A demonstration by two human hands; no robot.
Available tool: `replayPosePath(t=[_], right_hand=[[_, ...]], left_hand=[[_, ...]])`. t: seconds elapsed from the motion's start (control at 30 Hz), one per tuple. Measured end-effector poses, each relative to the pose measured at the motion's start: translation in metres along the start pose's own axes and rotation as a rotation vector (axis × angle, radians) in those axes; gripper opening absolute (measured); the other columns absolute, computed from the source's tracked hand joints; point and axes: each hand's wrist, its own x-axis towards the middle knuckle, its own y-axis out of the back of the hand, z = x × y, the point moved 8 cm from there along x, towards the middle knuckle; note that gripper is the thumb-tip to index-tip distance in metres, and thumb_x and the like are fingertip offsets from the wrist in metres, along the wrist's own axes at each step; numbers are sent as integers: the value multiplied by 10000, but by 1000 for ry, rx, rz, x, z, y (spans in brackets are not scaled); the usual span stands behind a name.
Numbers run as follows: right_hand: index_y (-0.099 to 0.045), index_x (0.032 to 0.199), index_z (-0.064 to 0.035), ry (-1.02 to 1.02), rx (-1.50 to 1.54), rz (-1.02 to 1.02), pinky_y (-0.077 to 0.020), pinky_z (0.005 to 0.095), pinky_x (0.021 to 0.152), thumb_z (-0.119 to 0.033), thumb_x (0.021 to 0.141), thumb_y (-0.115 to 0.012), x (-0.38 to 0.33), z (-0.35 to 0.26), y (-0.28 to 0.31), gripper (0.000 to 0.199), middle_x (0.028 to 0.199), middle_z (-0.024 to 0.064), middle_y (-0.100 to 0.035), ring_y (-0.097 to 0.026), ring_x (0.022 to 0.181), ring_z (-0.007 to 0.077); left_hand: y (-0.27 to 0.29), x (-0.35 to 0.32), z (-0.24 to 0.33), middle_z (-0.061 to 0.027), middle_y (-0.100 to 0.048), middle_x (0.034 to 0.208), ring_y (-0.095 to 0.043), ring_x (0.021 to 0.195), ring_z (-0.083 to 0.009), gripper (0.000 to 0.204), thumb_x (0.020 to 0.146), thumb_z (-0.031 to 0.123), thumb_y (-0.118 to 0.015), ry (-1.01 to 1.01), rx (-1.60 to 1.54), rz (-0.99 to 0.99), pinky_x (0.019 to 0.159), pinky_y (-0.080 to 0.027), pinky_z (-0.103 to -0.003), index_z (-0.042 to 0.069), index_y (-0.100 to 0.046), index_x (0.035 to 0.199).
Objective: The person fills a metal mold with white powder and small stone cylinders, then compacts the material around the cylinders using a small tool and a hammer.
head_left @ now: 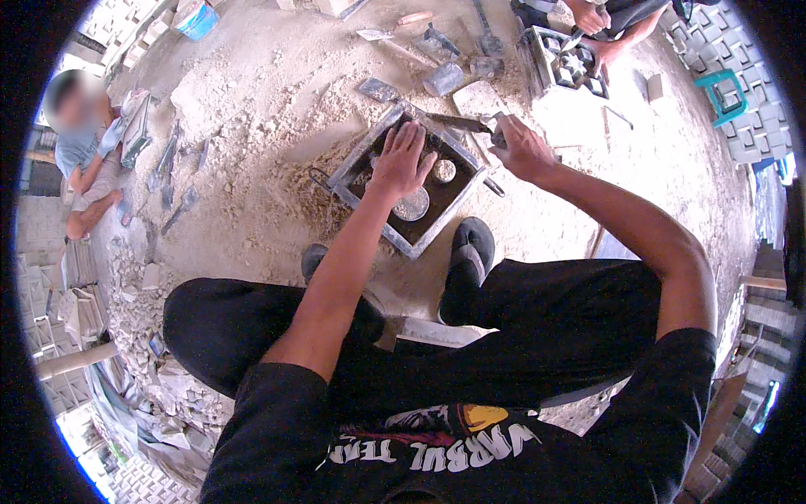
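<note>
Dusty floor (269, 76), tools (438, 40) beyond frame (448, 212)

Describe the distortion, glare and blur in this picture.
In the head view, fisheye distortion curves the stacked blocks at upper right; corners are black; glare nearly whitens the floor beside the right hand; a blurred patch covers part of the co-worker at far left; the square frame around the left hand looks fairly sharp.

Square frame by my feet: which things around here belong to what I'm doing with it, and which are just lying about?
Part of the job, it seems:
square frame, with your left hand inside
pale discs inside it
bladed tool in your right hand

Apparently just lying about:
blue bucket
grey cylinder
green stool
</note>
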Motion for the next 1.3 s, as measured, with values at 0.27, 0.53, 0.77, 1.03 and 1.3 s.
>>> replayPosePath(t=[0.27, 0.53, 0.77, 1.03, 1.3], right_hand=[[-455, 932, -41, -17, 13, 4, -471, 472, 717, -238, 810, -639, 23, -13, 15, 296, 903, 159, -553, -591, 852, 377], [-528, 953, 11, -105, 64, -148, -483, 457, 767, -381, 822, -607, 36, -19, -8, 420, 856, 233, -631, -625, 852, 376], [-587, 889, 7, -59, 12, -241, -492, 448, 768, -412, 827, -597, 67, -33, -28, 424, 817, 227, -643, -632, 821, 381], [-577, 986, 0, 240, -109, -341, -465, 469, 810, -469, 848, -568, 146, -70, -85, 489, 916, 234, -626, -599, 929, 383], [-665, 883, -32, 373, -582, -606, -462, 499, 879, -233, 778, -576, 241, -85, -174, 244, 894, 177, -667, -644, 912, 341]], left_hand=[[22, 1, -30, -86, -279, 1489, -261, 1368, -287, 531, 923, 382, -450, -120, 171, -46, 1098, -124, -567, 162, -367, 1399], [12, -18, -14, -63, -274, 1493, -226, 1386, -235, 485, 935, 350, -419, -178, 67, -114, 1116, -114, -525, 215, -371, 1399], [74, -66, -148, -136, -422, 1394, -351, 1321, -284, 419, 931, 324, -429, 382, 321, 188, 1071, -236, -536, 140, -500, 1300], [102, -173, -259, -245, -613, 1072, -582, 1002, -392, 405, 887, 335, -526, 1049, -34, 610, 856, -460, -430, -20, -616, 1060], [64, -224, -251, -289, -443, 1299, -398, 1233, -422, 543, 938, 331, -430, 1075, 38, 625, 1049, -286, -482, -66, -392, 1306]])
